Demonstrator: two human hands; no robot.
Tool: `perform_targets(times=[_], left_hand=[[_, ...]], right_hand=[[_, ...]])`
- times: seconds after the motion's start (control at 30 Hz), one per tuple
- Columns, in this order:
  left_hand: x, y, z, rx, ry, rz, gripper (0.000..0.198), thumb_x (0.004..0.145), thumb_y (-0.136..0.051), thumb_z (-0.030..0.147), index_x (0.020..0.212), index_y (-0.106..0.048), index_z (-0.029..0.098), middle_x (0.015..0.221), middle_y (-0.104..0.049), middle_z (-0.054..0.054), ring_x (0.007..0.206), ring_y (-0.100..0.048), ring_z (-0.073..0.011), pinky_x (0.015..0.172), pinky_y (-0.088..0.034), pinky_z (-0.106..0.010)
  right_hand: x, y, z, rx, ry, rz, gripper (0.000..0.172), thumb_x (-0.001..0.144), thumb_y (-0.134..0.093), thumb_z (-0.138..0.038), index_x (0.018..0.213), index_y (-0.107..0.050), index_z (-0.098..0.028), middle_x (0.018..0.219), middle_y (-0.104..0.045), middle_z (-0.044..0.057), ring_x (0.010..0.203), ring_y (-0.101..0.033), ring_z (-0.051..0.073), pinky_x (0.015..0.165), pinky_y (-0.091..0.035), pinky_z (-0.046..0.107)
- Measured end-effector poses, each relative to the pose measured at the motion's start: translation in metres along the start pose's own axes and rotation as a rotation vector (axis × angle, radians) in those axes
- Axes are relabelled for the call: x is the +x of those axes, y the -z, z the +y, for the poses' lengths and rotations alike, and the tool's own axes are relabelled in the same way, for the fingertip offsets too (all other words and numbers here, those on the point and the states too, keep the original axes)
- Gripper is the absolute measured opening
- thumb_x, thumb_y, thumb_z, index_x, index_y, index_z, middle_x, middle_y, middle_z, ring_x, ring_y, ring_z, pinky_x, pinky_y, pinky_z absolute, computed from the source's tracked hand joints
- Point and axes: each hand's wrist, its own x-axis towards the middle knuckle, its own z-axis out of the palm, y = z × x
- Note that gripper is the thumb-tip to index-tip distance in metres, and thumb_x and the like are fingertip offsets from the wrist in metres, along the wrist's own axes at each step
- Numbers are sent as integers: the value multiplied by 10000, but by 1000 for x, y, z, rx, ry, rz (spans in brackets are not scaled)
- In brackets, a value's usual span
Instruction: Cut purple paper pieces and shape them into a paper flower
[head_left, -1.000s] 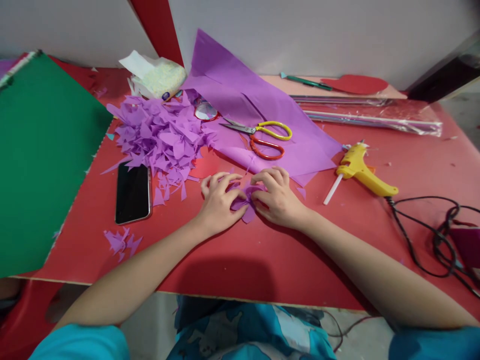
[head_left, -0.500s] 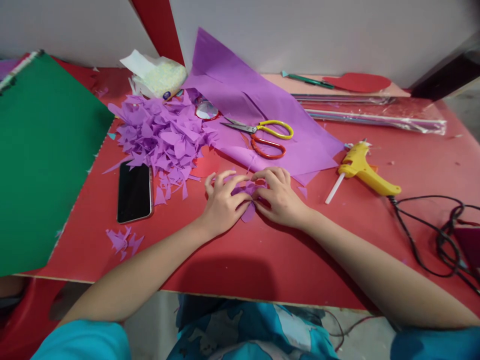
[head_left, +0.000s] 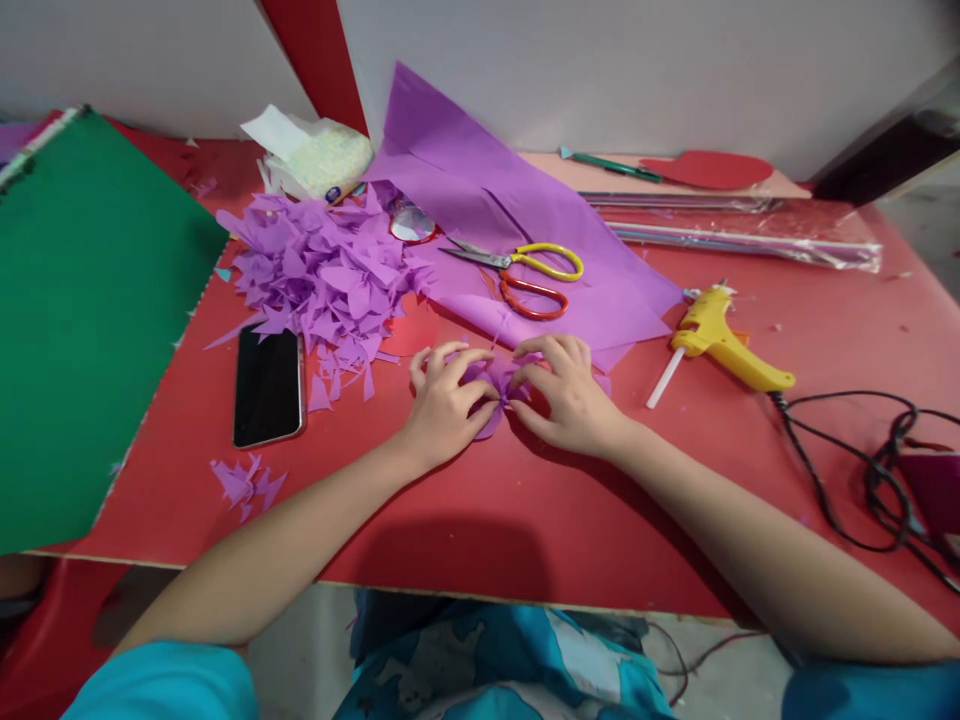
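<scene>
Between my hands a purple paper flower (head_left: pixel 490 424) lies low over the red table, its petals partly covered by my fingers. My left hand (head_left: pixel 448 402) pinches it near the middle from the left, thumb and forefinger closed. From the other side my right hand (head_left: pixel 564 395) holds its thumb and fingertips at the flower's centre, the other fingers curled above. Just beyond them, red-and-yellow-handled scissors (head_left: pixel 517 265) rest on a large purple paper sheet (head_left: pixel 480 170). A heap of cut purple paper pieces (head_left: pixel 322 265) lies to the left.
A phone (head_left: pixel 268 385) and small scraps (head_left: pixel 244 484) lie left of my hands, beside a green board (head_left: pixel 82 340). A yellow glue gun (head_left: pixel 724 340) with a black cord (head_left: pixel 825 500) sits at right. Behind are a tissue pack (head_left: pixel 322 160) and plastic-wrapped sticks (head_left: pixel 750 245).
My right fingers have drawn slightly back and apart, so more of the flower's centre shows. My left hand stays almost in place.
</scene>
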Motion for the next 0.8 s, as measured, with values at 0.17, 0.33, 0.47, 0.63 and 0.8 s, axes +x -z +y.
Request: perform_targets(times=[0.17, 0.33, 0.47, 0.63, 0.8], left_hand=[[0, -1, 0, -21, 5, 21, 81, 782, -617, 281, 743, -681, 249, 1172, -597, -19, 1143, -412, -268, 965, -245, -511], [0, 0, -1, -14, 26, 54, 68, 768, -632, 286, 740, -664, 233, 1162, -599, -25, 1128, -424, -267, 969, -249, -500], [0, 2, -3, -9, 44, 63, 72, 750, -645, 292, 731, -648, 223, 1159, -599, -36, 1124, -427, -274, 959, -263, -491], [-1, 1, -4, -5, 43, 66, 58, 736, -653, 278, 772, -657, 231, 1164, -591, -39, 1131, -422, -279, 953, -267, -493], [-1, 1, -4, 4, 59, 74, 52, 756, -630, 257, 797, -649, 230, 1170, -589, -44, 1125, -427, -277, 942, -279, -491]], right_hand=[[-5, 1, 8, -22, -11, 119, 50, 774, -564, -199, 807, -582, -166, 1035, -543, 118, 977, -453, 267, 827, -352, 432], [-8, -6, 11, -30, 14, 163, 67, 787, -554, -203, 851, -571, -191, 1043, -540, 101, 977, -457, 263, 826, -343, 442], [-8, -9, 10, -25, 30, 167, 119, 794, -540, -192, 909, -567, -200, 1039, -536, 97, 968, -460, 258, 809, -344, 435], [-7, -9, 7, -72, 64, 176, 178, 783, -537, -159, 941, -583, -225, 1061, -538, 88, 990, -439, 272, 820, -331, 459], [-3, -10, 8, -85, -13, 159, 333, 784, -542, -201, 1116, -507, -204, 1043, -579, 109, 979, -468, 287, 834, -334, 470]])
